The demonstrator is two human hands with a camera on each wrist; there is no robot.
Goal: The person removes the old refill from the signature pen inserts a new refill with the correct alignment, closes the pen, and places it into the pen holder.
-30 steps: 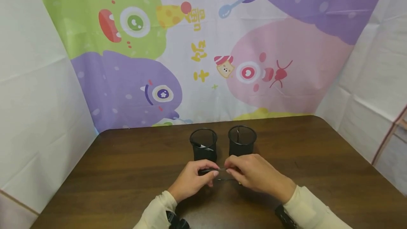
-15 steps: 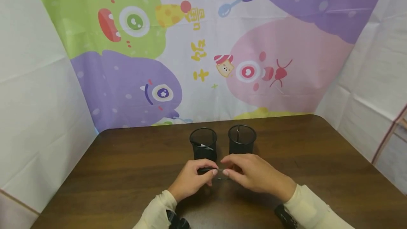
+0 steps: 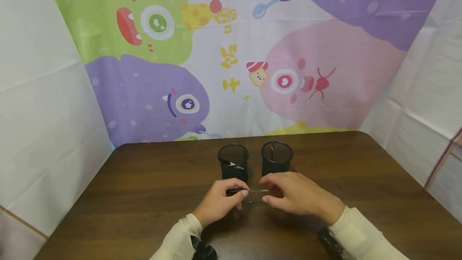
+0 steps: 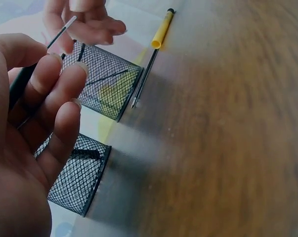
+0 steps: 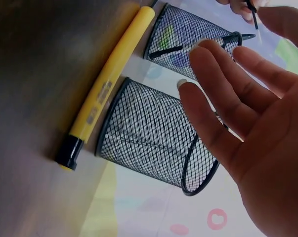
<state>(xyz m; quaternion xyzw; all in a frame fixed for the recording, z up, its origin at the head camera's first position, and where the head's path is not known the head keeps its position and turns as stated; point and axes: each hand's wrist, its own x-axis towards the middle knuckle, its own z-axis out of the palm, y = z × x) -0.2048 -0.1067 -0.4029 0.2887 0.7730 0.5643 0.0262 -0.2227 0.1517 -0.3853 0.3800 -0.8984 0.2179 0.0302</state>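
My left hand pinches a black pen between thumb and fingers. A thin rod with a pale end sticks out of the pen, pointing right. Just beyond that end, my right hand has its thumb and fingers apart and holds nothing. Below the hands, a yellow pen barrel with a black end lies on the table. From its other end protrudes a dark, thin refill with a metal tip. In the head view the right hand hides most of the yellow barrel.
Two black mesh pen cups stand behind the hands on the brown table. The left cup contains a black-and-white pen; the right cup has a thin rod inside. A cartoon-printed cloth hangs behind the table.
My right thumb and fingers have come off the rod's end and moved right, opening wider. More of the rod shows now. My left hand keeps its pinch on the black pen.
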